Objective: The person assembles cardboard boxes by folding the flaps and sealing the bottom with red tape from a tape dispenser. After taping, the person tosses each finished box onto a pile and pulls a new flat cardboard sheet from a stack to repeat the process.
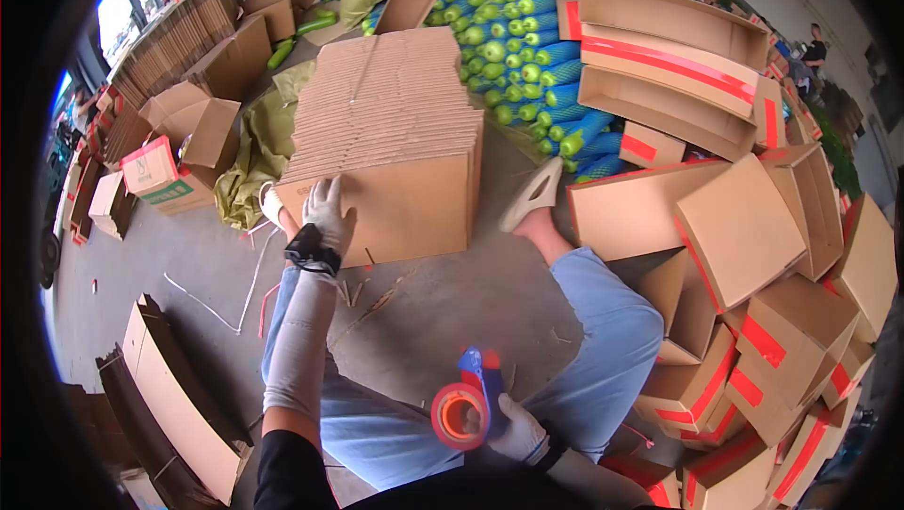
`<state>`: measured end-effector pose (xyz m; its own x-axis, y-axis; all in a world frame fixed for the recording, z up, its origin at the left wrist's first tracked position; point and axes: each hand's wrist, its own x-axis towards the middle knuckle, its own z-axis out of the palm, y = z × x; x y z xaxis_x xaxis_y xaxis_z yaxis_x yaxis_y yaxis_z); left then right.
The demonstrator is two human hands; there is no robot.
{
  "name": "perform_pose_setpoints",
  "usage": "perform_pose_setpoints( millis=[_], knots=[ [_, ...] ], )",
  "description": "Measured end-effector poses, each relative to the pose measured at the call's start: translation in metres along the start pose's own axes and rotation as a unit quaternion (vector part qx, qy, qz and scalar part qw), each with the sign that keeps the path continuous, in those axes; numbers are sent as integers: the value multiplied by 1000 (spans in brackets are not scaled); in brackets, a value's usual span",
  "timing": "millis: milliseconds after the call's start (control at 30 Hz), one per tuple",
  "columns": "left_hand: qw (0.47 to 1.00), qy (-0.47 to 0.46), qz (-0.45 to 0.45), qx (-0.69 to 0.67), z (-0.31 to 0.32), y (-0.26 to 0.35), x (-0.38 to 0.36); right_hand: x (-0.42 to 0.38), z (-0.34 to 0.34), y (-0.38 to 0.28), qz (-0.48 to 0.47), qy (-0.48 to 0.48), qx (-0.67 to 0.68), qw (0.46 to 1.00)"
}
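My left hand (326, 218), in a pale glove, rests with fingers spread on the front flat carton of a stack of folded cardboard (395, 133). The stack stands on the floor between my feet. Low in the view, near my lap, my right hand (518, 430) is gloved too and wraps round a blue tape dispenser (492, 397) with a roll of red tape (456, 416) on it. Part of the right hand is hidden behind the dispenser.
Taped boxes (744, 227) are piled at the right. Green vegetables in blue netting (527, 58) lie behind the stack. Open cartons (193, 138) and crumpled olive sheeting (264, 152) are at the left, flat cardboard (174, 397) at lower left. A person (815, 50) is far right.
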<state>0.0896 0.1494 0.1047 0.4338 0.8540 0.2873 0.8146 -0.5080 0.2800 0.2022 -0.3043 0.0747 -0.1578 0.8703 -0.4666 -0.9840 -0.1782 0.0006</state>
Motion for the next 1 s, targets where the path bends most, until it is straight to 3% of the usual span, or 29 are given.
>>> perform_pose_setpoints(
  millis=[67, 200, 267, 333, 400, 467, 533, 600, 633, 667, 733, 767, 800, 833, 867, 933, 967, 1000],
  knots=[
    [994, 100, 30, 41, 11, 0, 3, -1, -11, -1, 19, -13, -77, 997],
    [996, 81, 42, 2, 20, -14, 8, 3, 18, -7, -55, 15, -46, 997],
    [986, 142, 83, 9, 24, -16, -6, 9, 14, -7, -54, -1, 34, 998],
    [979, 177, 100, 28, 9, -12, -23, 17, 28, -15, -72, -20, -59, 995],
    [986, 130, 92, 54, -29, 0, -37, 21, 38, -30, -107, -58, -217, 969],
    [975, 12, 180, 127, -43, -11, -46, 19, 75, -50, -224, 10, -349, 910],
    [963, -56, 264, -12, -43, -30, -59, 17, 108, -79, -310, 23, -420, 853],
    [936, -87, 333, -71, -49, -30, -71, 10, 147, -105, -364, 57, -498, 786],
    [924, -91, 365, -62, -65, -17, -78, 15, 151, -121, -406, 72, -580, 702],
    [910, -97, 398, -57, -77, -4, -84, 21, 152, -134, -438, 89, -656, 609],
    [895, -165, 413, -20, -77, 12, -92, 34, 159, -143, -445, 155, -818, 331],
    [890, -170, 422, -15, -65, 16, -92, 42, 153, -140, -444, 113, -851, 257],
    [885, -182, 429, -13, -58, 21, -99, 55, 125, -136, -359, 154, -887, 248],
    [886, -242, 396, 0, -56, 27, -101, 56, 115, -122, -298, 158, -896, 289],
    [900, -185, 395, 12, -58, 31, -107, 60, 111, -115, -245, 161, -900, 323],
    [919, -65, 386, 38, -64, 37, -119, 59, 88, -110, -277, 137, -786, 535],
    [935, -115, 326, 84, -60, 36, -132, 54, 89, -100, -291, 147, -803, 499],
    [960, -72, 260, 67, -57, 38, -146, 51, 91, -92, -285, 143, -822, 471]
  ],
)
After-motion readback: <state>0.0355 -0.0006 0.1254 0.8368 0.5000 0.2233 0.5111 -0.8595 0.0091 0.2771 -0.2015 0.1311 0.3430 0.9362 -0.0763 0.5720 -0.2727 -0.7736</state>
